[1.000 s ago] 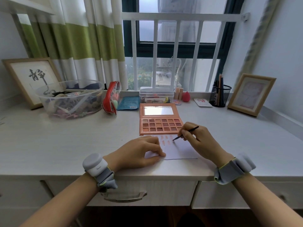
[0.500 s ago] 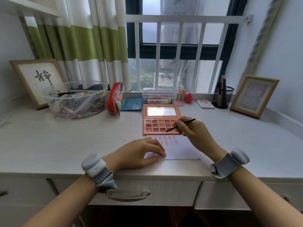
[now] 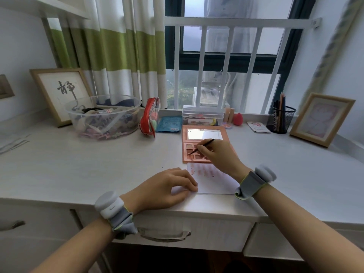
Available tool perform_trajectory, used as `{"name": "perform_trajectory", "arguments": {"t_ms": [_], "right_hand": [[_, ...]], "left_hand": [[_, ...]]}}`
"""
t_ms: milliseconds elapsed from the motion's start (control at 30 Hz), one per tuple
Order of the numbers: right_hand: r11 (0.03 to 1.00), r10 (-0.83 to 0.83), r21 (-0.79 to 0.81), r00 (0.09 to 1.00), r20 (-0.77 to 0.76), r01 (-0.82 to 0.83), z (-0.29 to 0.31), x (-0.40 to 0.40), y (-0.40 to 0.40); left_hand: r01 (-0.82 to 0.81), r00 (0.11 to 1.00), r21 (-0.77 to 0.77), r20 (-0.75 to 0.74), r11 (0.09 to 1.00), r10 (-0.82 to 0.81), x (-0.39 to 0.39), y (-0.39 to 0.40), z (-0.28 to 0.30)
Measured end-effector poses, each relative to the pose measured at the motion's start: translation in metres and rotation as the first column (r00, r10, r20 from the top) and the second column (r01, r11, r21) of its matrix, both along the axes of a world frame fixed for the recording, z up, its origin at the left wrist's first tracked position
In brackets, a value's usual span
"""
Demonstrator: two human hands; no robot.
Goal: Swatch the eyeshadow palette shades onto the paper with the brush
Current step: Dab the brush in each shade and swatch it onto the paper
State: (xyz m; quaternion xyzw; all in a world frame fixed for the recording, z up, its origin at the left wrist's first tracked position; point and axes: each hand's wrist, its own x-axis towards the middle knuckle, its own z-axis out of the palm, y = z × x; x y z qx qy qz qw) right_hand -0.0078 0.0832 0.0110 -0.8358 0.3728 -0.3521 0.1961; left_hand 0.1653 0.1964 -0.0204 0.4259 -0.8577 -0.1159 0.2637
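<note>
Where the desk (image 3: 78, 170) meets its front edge, a drawer handle (image 3: 163, 235) sits below and two forearms reach in, each wrist wearing a grey band with a white puck.

Left hand (image 3: 167, 189): palm down, fingers loosely bent, fingertips pressing the near left corner of the paper (image 3: 214, 182); it holds nothing.

Paper: white sheet lying flat near the desk's front edge, its far part carrying rows of pink and red swatches, its far edge just beside the palette (image 3: 195, 152).

Right hand (image 3: 218, 154): over the palette's right side, fingers curled round a thin dark brush (image 3: 202, 145), pinched like a pen. The brush slants, tip down and left on a pan in the palette's left half, tail up and right.

Palette: pink, open flat, the pans nearer, the mirrored lid beyond.

Behind the palette: a clear lidded box (image 3: 202, 115), a red sponge (image 3: 238, 119), a blue packet (image 3: 169, 124), a red pouch (image 3: 149, 117) standing on edge.

Left rear: a clear bowl (image 3: 102, 115) of small oddments, a framed calligraphy sheet (image 3: 61, 93) leaning on the wall.

Right rear: a small card (image 3: 258, 127), a mesh pencil cup (image 3: 280, 119), a framed picture (image 3: 323, 119).

Furthest: a green-and-white striped curtain (image 3: 110, 50) and a window behind white bars (image 3: 232, 64).
</note>
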Motion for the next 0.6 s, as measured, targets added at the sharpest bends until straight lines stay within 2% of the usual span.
{"name": "perform_trajectory", "arguments": {"t_ms": [67,200,367,600], "right_hand": [[1.0,0.011,0.006,1.0,-0.011,-0.011,-0.0025,-0.0001,-0.0008],[0.992,0.053,0.114,0.998,0.031,-0.056,0.0003,-0.0032,-0.0043],[0.999,0.038,-0.008,0.998,-0.043,-0.038,0.0002,0.0016,-0.0035],[0.998,0.041,0.055,0.999,-0.004,-0.041,0.0002,0.0009,-0.0041]], "left_hand": [[0.001,1.0,0.011,-0.007,1.0,-0.001,0.0001,-0.0007,-0.0003],[0.003,1.0,0.015,-0.015,1.0,-0.002,0.0004,-0.0016,-0.0013],[-0.002,1.0,0.021,-0.016,1.0,0.002,0.0003,-0.0014,-0.0011],[-0.01,1.0,0.03,-0.016,0.999,0.01,-0.0003,-0.0007,-0.0003]]}}
